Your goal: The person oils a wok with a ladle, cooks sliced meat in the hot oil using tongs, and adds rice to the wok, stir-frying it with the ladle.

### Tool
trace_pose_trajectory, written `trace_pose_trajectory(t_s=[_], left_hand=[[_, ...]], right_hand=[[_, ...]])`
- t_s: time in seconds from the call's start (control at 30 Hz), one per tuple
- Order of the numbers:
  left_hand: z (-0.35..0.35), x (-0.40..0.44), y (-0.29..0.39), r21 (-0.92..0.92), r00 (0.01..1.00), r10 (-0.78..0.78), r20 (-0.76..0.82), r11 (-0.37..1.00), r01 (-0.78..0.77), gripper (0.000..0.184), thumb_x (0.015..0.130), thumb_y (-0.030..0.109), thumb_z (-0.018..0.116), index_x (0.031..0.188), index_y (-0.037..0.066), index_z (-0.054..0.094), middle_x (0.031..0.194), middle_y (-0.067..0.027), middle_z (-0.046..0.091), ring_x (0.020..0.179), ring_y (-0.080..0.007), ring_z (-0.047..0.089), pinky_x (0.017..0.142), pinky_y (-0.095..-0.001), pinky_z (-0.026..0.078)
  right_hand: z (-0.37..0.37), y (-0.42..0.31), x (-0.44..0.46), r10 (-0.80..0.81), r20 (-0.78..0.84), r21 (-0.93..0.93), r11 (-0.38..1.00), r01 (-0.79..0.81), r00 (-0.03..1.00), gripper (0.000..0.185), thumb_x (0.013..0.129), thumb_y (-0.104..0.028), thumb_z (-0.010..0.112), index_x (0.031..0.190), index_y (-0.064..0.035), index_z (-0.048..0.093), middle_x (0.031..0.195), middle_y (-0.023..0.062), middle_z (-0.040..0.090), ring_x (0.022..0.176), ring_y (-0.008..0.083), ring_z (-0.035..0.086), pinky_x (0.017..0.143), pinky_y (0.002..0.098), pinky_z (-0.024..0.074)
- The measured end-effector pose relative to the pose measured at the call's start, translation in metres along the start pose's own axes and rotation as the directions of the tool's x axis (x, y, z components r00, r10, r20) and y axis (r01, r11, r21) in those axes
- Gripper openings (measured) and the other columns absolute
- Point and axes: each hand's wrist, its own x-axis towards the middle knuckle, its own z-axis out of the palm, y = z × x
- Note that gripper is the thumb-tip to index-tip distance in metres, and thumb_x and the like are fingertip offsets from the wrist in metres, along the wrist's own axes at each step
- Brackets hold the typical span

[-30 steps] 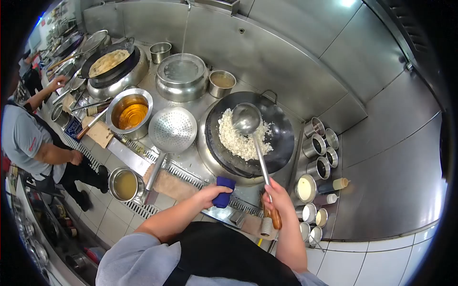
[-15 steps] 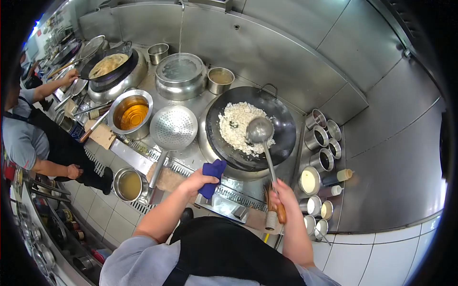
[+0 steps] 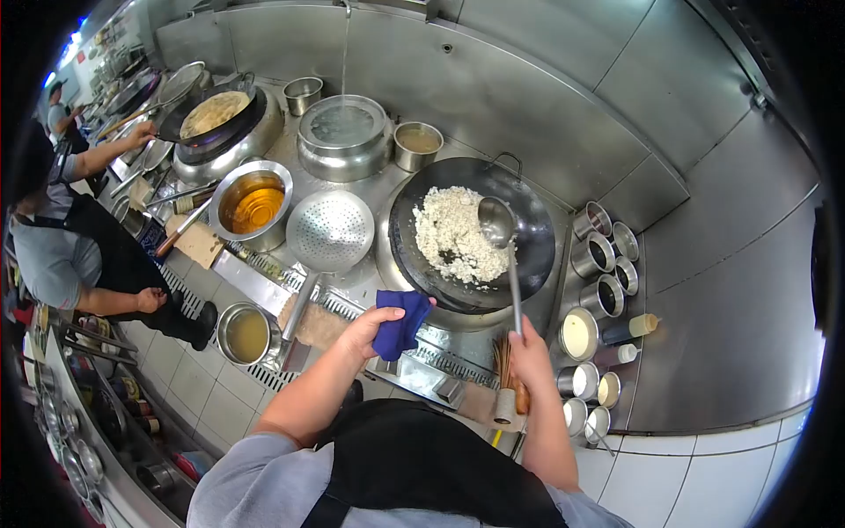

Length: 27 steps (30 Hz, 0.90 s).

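A black wok sits on the steel stove with white rice spread in its left and middle part. My right hand is closed around the handle of a long metal ladle, whose bowl rests at the right side of the rice. In my left hand is a folded blue cloth, held just in front of the wok's near edge. The fingers of that hand are mostly behind the cloth.
A perforated strainer and a pot of orange oil stand left of the wok. Seasoning containers line the right. Farther left, a co-worker reaches toward another wok.
The ladle bowl has moved from the rice's upper middle to its right side. My left hand shifted left, then back toward the wok with the cloth. The co-worker's arm now reaches to the other wok.
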Motion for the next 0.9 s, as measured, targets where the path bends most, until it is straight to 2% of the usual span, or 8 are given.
trace_pose_trajectory(t_s=[0.1, 0.17, 0.23, 0.33, 0.4, 0.57, 0.67, 0.9], left_hand=[[-0.005, -0.005, -0.004, -0.025, 0.997, 0.000, -0.072, 1.000, -0.001, 0.047, 0.075, 0.014, 0.067, 0.118, -0.001, 0.051, 0.104, -0.0119, 0.061, 0.091, -0.0201, 0.061, 0.081, -0.0337, 0.051], [-0.019, 0.000, -0.013, -0.018, 0.995, 0.003, -0.095, 1.000, -0.004, 0.045, 0.076, 0.018, 0.067, 0.114, 0.000, 0.052, 0.105, -0.0121, 0.061, 0.090, -0.0207, 0.060, 0.078, -0.0335, 0.051], [-0.029, 0.007, -0.022, -0.007, 0.994, 0.001, -0.105, 1.000, -0.001, 0.043, 0.076, 0.022, 0.067, 0.111, 0.001, 0.052, 0.105, -0.0123, 0.061, 0.089, -0.0213, 0.060, 0.074, -0.0332, 0.050], [-0.021, 0.014, -0.023, 0.070, 0.971, -0.054, -0.233, 0.995, 0.072, 0.035, 0.080, 0.028, 0.070, 0.100, 0.005, 0.055, 0.084, -0.0048, 0.059, 0.065, -0.0163, 0.058, 0.058, -0.0323, 0.051], [-0.019, 0.016, -0.029, 0.068, 0.950, -0.086, -0.299, 0.992, 0.111, 0.037, 0.080, 0.031, 0.070, 0.102, 0.006, 0.054, 0.084, -0.0047, 0.059, 0.066, -0.0162, 0.058, 0.057, -0.0324, 0.051], [-0.017, 0.026, -0.048, 0.004, 0.913, -0.132, -0.386, 0.990, 0.144, 0.045, 0.084, 0.043, 0.063, 0.111, 0.008, 0.053, 0.090, -0.0057, 0.058, 0.072, -0.0182, 0.058, 0.064, -0.0415, 0.055], [-0.003, 0.033, -0.047, 0.030, 0.907, -0.134, -0.399, 0.987, 0.160, 0.046, 0.087, 0.046, 0.057, 0.112, 0.008, 0.052, 0.094, -0.0068, 0.057, 0.074, -0.0191, 0.058, 0.067, -0.0452, 0.056], [0.004, 0.063, -0.051, 0.056, 0.929, -0.148, -0.338, 0.983, 0.177, 0.056, 0.089, 0.060, 0.039, 0.108, 0.008, 0.053, 0.097, -0.0069, 0.061, 0.075, -0.0222, 0.060, 0.076, -0.0496, 0.052]], right_hand=[[-0.025, 0.017, -0.012, -0.037, 0.037, 0.037, 0.999, 0.035, 0.999, 0.039, 0.094, -0.016, 0.045, 0.133, -0.0154, 0.041, 0.055, -0.0006, 0.039, 0.037, 0.0092, 0.037, 0.034, 0.0229, 0.0317], [-0.028, 0.026, -0.011, 0.137, 0.255, 0.351, 0.909, -0.224, 0.957, 0.032, 0.095, -0.018, 0.046, 0.127, -0.0160, 0.046, 0.054, -0.0012, 0.040, 0.036, 0.0096, 0.036, 0.034, 0.0232, 0.0316], [-0.020, 0.038, 0.030, 0.211, 0.303, 0.414, 0.849, -0.328, 0.929, 0.031, 0.095, -0.020, 0.046, 0.125, -0.0153, 0.047, 0.054, -0.0002, 0.042, 0.037, 0.0092, 0.038, 0.033, 0.0230, 0.0313], [-0.003, 0.013, 0.058, 0.151, 0.122, 0.126, 0.978, -0.166, 0.981, 0.042, 0.095, -0.020, 0.046, 0.135, -0.0186, 0.039, 0.056, 0.0006, 0.043, 0.038, 0.0091, 0.039, 0.035, 0.0226, 0.0314], [-0.005, 0.010, 0.056, -0.113, -0.087, -0.127, 0.987, 0.102, 0.990, 0.045, 0.094, -0.019, 0.048, 0.138, -0.0184, 0.038, 0.056, 0.0000, 0.044, 0.040, 0.0085, 0.040, 0.034, 0.0232, 0.0323], [-0.012, 0.014, 0.063, 0.038, 0.070, 0.089, 0.995, -0.044, 0.997, 0.049, 0.093, -0.016, 0.047, 0.140, -0.0131, 0.034, 0.056, 0.0010, 0.044, 0.038, 0.0110, 0.041, 0.036, 0.0267, 0.0386], [0.001, 0.011, 0.069, -0.162, -0.119, -0.371, 0.922, 0.108, 0.980, 0.049, 0.092, -0.016, 0.048, 0.140, -0.0161, 0.035, 0.054, 0.0014, 0.043, 0.037, 0.0124, 0.044, 0.036, 0.0275, 0.0390], [-0.022, 0.037, 0.079, 0.073, 0.191, 0.034, 0.996, -0.081, 0.979, 0.051, 0.091, -0.018, 0.048, 0.140, -0.0129, 0.035, 0.059, 0.0069, 0.052, 0.039, 0.0147, 0.049, 0.041, 0.0306, 0.0442]])
